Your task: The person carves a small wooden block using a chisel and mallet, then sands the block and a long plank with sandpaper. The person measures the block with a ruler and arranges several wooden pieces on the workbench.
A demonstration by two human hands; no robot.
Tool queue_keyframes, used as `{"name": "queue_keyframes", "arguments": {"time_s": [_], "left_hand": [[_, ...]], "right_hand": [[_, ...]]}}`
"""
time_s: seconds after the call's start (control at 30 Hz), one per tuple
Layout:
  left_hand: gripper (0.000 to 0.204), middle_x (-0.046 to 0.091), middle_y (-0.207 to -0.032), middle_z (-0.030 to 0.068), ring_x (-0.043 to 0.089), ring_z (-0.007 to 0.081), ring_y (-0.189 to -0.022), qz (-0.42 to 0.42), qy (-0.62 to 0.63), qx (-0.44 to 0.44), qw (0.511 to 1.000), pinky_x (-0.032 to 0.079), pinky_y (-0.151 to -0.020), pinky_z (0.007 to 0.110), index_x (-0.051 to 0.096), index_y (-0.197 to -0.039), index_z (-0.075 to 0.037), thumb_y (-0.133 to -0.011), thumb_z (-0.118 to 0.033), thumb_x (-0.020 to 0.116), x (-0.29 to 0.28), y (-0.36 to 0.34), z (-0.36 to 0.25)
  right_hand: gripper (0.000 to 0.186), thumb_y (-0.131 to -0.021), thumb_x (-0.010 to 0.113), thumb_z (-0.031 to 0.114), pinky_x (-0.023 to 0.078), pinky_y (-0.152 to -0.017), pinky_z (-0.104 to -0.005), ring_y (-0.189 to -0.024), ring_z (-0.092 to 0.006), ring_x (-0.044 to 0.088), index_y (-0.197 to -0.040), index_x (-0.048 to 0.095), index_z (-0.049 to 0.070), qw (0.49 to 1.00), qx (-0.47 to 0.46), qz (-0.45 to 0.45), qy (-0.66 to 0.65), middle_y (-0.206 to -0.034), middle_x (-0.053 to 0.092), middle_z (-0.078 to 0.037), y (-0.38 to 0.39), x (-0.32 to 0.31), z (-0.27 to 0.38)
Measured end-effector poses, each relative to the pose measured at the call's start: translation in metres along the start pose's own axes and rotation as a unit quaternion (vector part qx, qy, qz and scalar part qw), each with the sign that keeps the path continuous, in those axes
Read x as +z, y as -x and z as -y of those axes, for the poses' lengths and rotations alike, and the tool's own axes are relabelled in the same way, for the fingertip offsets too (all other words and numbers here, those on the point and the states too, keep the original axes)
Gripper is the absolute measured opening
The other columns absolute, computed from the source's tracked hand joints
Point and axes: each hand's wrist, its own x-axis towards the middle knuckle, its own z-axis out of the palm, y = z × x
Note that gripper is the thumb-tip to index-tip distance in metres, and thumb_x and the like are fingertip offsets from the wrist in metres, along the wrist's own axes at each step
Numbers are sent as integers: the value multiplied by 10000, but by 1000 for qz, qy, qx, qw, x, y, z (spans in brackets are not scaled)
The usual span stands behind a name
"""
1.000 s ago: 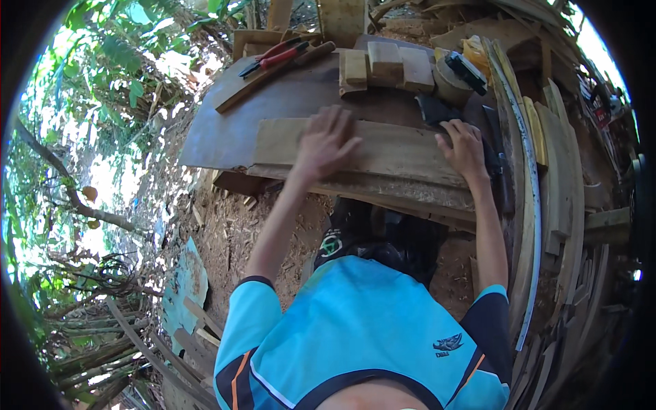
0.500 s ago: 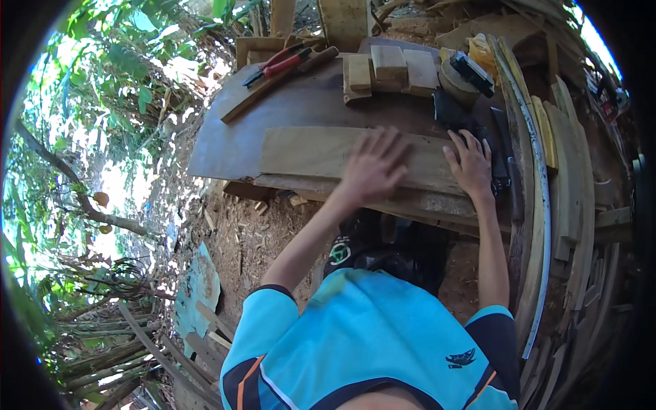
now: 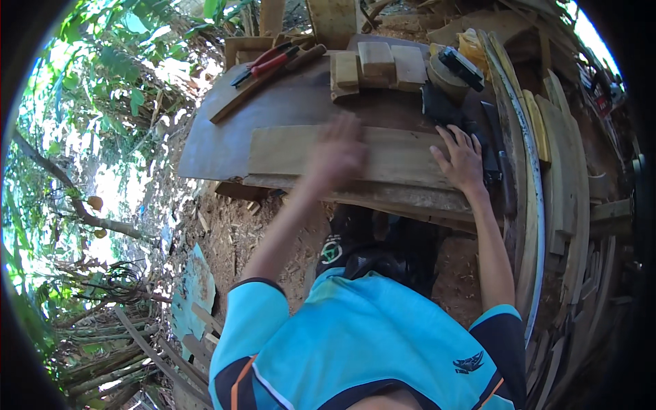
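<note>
A long pale wooden board (image 3: 276, 149) lies along the near side of a worn sheet-topped work surface (image 3: 208, 145). My left hand (image 3: 336, 154), smeared by motion, is over the middle of the board, its fingers too blurred to judge. Near the board's right end, my right hand (image 3: 459, 158) rests with fingers spread, tips at the far edge beside a dark object (image 3: 437, 102). Red-handled pliers (image 3: 265, 65) lie on a narrow wooden strip (image 3: 232, 104) at the far left of the surface, and several short wood blocks (image 3: 376, 63) stand at the back.
A black device (image 3: 460, 68) sits on a round wooden piece at the back right. Long planks (image 3: 555, 171) and a pale curved strip (image 3: 533, 205) run along the right. Leafy plants and a branch (image 3: 61, 174) are left; a pale blue sheet (image 3: 188, 294) lies on the dirt ground.
My left hand swept right along the board half a second ago and is now back leftward and higher. My right hand stays near the board's right end.
</note>
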Motion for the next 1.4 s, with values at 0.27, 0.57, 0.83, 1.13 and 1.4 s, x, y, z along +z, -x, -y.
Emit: {"name": "queue_keyframes", "arguments": {"time_s": [0.27,0.57,0.83,1.13,1.4], "left_hand": [[530,146,-1479,114,134,284,-1365,28,-54,-129,990,43,-1109,407,246,-1401,-299,-915,-510,261,-13,8,16],[544,219,-1450,150,186,343,-1339,-15,-164,-134,977,140,-1089,433,232,-1408,-240,-917,-450,336,3,20,100],[549,256,-1441,129,212,300,-1337,-33,-25,-5,999,150,-1091,394,297,-1392,-227,-899,-451,381,-5,13,10],[578,265,-1437,127,239,277,-1329,-6,-25,11,1000,184,-1084,391,301,-1389,-161,-895,-448,388,-12,12,30],[562,241,-1446,128,208,337,-1330,53,-122,-33,991,183,-1086,416,293,-1377,-173,-906,-479,326,-1,-9,75]], "right_hand": [[505,-834,500,464,207,-1053,-451,-1201,-257,407,-1233,507,156,1000,15,-7,-4,-1271,446,-101,-6,5,6],[525,-825,501,493,216,-1046,-450,-1204,-266,406,-1221,517,149,999,22,-20,-36,-1275,447,-100,-8,5,12],[458,-836,526,402,231,-1046,-461,-1201,-261,408,-1175,545,94,997,-11,-77,2,-1229,472,-133,-2,8,2],[485,-855,513,351,294,-1033,-408,-1221,-322,394,-1272,464,110,974,-151,23,-168,-1312,422,-176,-1,-2,1],[525,-860,490,409,273,-1045,-398,-1236,-297,385,-1314,425,153,994,-33,38,-100,-1324,419,-168,-1,-2,5]]}}
